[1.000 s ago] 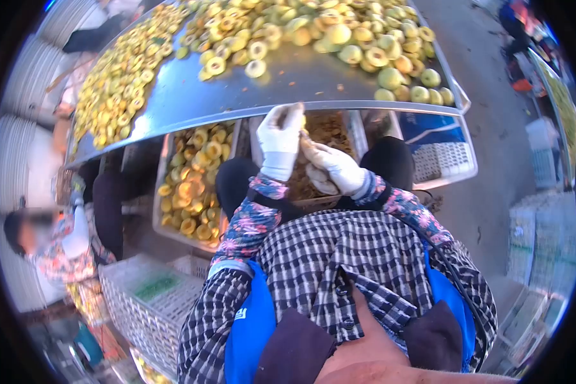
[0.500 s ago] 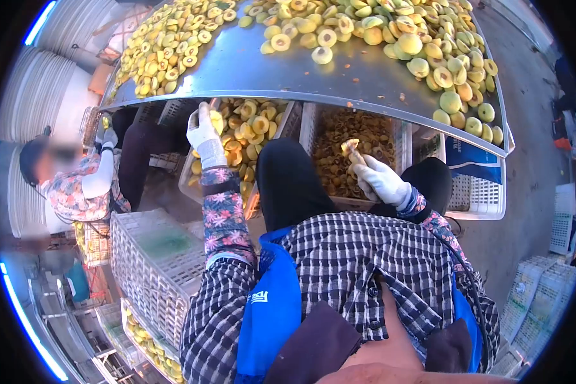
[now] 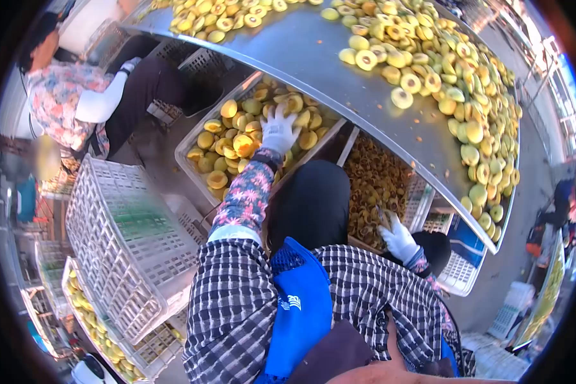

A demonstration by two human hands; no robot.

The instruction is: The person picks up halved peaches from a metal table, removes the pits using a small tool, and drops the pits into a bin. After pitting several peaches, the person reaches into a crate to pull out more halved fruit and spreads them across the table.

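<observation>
Gloved in white, my left hand (image 3: pixel 280 132) reaches onto the halved yellow fruit (image 3: pixel 244 146) in a crate (image 3: pixel 187 146) below the table edge. Its fingers are spread and touch the fruit. My right hand (image 3: pixel 398 239), also gloved, is closed over the crate of brown pits (image 3: pixel 374 182). Something thin and dark sticks up from its fingers, too unclear to name. Above both crates is the metal table (image 3: pixel 288 48), with heaps of cut fruit (image 3: pixel 422 70) on it.
A co-worker (image 3: pixel 70 102) in a floral top sits at the left. Stacked white crates (image 3: pixel 125 224) stand at the lower left, one lower crate holding yellow fruit (image 3: pixel 99 326). A blue and white bag (image 3: pixel 465 243) hangs by a white crate (image 3: pixel 457 274) at the right.
My left hand has moved from the table edge onto the fruit in the crate and opened. My right hand has lowered toward the pits. The view has turned and shifted.
</observation>
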